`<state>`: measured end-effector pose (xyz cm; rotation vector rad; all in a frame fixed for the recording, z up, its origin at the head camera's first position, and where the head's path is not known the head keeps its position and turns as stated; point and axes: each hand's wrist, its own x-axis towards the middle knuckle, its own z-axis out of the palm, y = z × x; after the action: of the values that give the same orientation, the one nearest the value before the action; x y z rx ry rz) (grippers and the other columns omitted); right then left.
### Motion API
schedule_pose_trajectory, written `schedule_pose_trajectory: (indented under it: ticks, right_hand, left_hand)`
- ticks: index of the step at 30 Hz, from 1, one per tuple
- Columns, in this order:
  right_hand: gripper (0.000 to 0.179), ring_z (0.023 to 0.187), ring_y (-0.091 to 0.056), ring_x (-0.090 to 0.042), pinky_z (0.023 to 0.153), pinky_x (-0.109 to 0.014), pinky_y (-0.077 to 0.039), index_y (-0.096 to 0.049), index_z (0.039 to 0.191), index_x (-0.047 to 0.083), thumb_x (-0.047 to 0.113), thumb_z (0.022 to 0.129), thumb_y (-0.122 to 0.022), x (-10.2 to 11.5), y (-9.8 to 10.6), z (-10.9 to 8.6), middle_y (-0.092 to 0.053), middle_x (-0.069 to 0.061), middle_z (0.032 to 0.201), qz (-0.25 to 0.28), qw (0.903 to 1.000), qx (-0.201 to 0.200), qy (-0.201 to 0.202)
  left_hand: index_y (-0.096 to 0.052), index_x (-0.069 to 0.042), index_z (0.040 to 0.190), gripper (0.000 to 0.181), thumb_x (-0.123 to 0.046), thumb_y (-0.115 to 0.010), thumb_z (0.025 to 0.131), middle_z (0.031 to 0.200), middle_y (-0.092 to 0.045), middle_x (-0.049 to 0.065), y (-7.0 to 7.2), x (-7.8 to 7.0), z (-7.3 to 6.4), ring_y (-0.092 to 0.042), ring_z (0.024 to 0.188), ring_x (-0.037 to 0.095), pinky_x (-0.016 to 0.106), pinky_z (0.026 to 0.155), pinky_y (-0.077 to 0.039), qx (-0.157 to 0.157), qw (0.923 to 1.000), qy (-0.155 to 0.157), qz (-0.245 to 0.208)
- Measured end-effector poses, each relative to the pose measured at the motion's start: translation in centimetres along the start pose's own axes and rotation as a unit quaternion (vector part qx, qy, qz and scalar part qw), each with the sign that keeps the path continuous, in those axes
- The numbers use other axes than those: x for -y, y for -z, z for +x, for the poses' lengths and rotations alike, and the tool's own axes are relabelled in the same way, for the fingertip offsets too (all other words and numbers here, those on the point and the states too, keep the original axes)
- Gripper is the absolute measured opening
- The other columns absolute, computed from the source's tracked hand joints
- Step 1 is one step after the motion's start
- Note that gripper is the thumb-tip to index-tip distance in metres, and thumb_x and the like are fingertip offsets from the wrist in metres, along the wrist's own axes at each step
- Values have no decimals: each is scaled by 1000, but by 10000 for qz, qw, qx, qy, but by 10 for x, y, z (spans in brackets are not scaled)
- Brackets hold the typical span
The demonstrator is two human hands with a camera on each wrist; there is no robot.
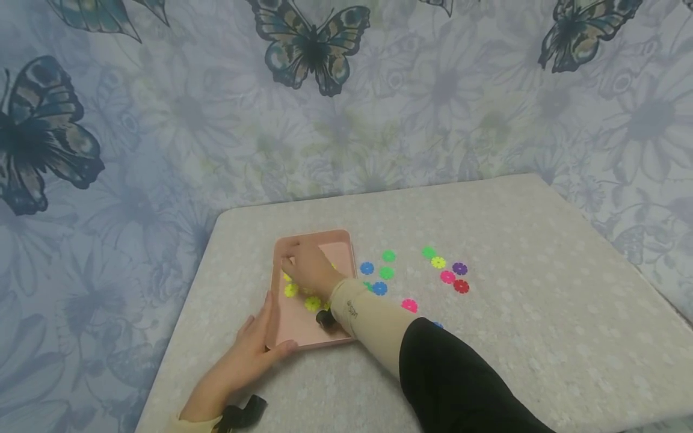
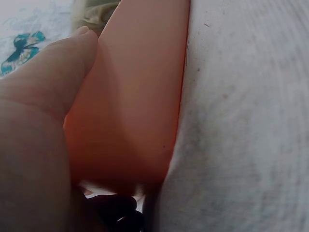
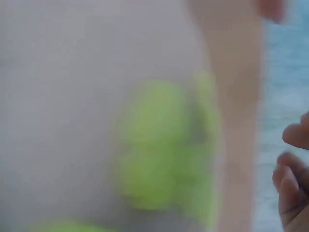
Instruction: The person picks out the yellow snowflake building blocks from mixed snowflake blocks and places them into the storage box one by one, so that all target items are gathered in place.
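Observation:
A shallow pink tray (image 1: 298, 331) lies on the cloth, with several yellow flower-shaped discs (image 1: 312, 303) inside. My left hand (image 1: 251, 349) grips its near left corner, thumb at the near edge and fingers along the left side. In the left wrist view, the thumb (image 2: 58, 72) rests against the pink wall. My right hand (image 1: 311, 267) is over the tray near its far left side, fingers loosely bent, with nothing visible between them; it covers some discs. The right wrist view shows the yellow discs (image 3: 154, 145) blurred beside the tray wall, with fingertips at the right edge.
Right of the tray lie scattered discs: green (image 1: 388, 256), blue (image 1: 367, 268), pink (image 1: 409, 305), purple (image 1: 459, 269) and red (image 1: 461, 286), plus a yellow one (image 1: 438, 263). My right forearm partly hides a blue disc. A butterfly-patterned wall (image 1: 314, 48) stands behind the table.

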<state>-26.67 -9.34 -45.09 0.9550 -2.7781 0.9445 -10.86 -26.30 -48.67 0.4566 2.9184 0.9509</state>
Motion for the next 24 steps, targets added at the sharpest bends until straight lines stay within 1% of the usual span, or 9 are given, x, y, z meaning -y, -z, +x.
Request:
schedule_pose_trajectory:
  ticks: [1,3,6,10,12,15,18,21,24]
  right_hand:
    - [34,116,-63,-19,102,-31,-52,-74,126,10,24,104,-53,-1,7,0,-68,-8,127,290,9993,-217,-79]
    - [36,124,-59,-24,102,-37,-53,-73,128,10,26,103,-53,-4,27,-3,-63,-10,132,578,9966,-544,-226]
    - [31,120,-58,-29,99,-42,-51,-78,117,7,21,99,-57,-15,60,-10,-66,-12,124,729,9911,-1111,-16]
    - [22,113,-60,-33,103,-47,-48,-79,107,2,13,98,-63,-48,98,-30,-69,-15,114,771,9803,-1807,182]
    - [21,113,-60,-33,104,-49,-46,-79,106,1,13,97,-64,-70,114,-46,-70,-15,114,718,9765,-2032,46]
    - [20,117,-58,-35,105,-51,-44,-79,107,2,13,97,-65,-102,131,-74,-70,-15,116,608,9727,-2213,-334]
    - [21,120,-57,-36,107,-54,-42,-79,108,3,12,97,-64,-128,142,-107,-69,-16,119,555,9693,-2271,-767]
    - [21,121,-55,-38,106,-55,-41,-79,108,3,13,98,-64,-147,144,-136,-69,-17,120,505,9657,-2298,-1095]
    - [23,122,-53,-39,104,-57,-41,-78,109,2,15,98,-63,-160,143,-154,-67,-18,123,563,9629,-2249,-1383]
  left_hand:
    - [3,-1,164,112,-49,-70,95,168,-17,27,-1,0,0,-25,153,45,72,120,-9,11,10000,-1,7]
    - [4,-1,164,112,-51,-69,95,168,-15,27,-2,0,1,-24,153,45,72,120,-8,43,10000,31,22]
    - [7,-6,165,113,-53,-69,95,170,-11,25,-2,0,3,-20,155,44,70,121,-6,128,9997,182,-41]
    - [11,-11,165,115,-55,-68,95,171,-7,21,-3,-1,4,-16,157,42,68,122,-2,264,9989,374,-124]
    - [11,-11,165,114,-55,-68,95,172,-7,20,-2,-1,5,-15,157,42,68,123,-2,289,9987,392,-124]
    - [11,-13,165,114,-55,-68,95,172,-7,20,-2,-2,6,-15,157,43,67,123,-2,302,9986,417,-116]
    - [12,-13,165,114,-56,-67,95,172,-7,20,-2,-4,6,-15,157,42,67,123,-2,337,9982,473,-117]
    - [12,-13,165,115,-56,-68,94,172,-6,20,-4,-3,5,-14,157,42,66,124,-1,357,9981,481,-162]
    - [13,-12,164,115,-55,-68,95,172,-4,20,-4,0,4,-13,157,43,65,124,0,352,9981,472,-189]
